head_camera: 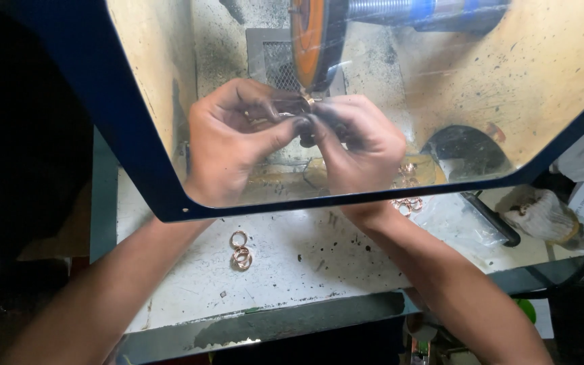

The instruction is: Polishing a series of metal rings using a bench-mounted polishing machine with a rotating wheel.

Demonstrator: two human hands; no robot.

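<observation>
a: what are the hands doing behind the clear shield [508, 81]?
b: the left hand [228, 138] and the right hand [363, 145] are meeting at the fingertips, both pinching a small ring [310, 101] and pressing it against the lower edge of the orange wheel [309, 40].
a: which way is the ring pointing?
b: it is too small and hidden by the fingers; i cannot tell its axis.
a: and the wheel?
b: its shaft [400, 10] is running off to the right.
a: anything nearer?
b: copper rings [240, 251] are lying on the bench [305, 270], near left, and more rings [407, 204] are sitting just right of the right wrist.
</observation>
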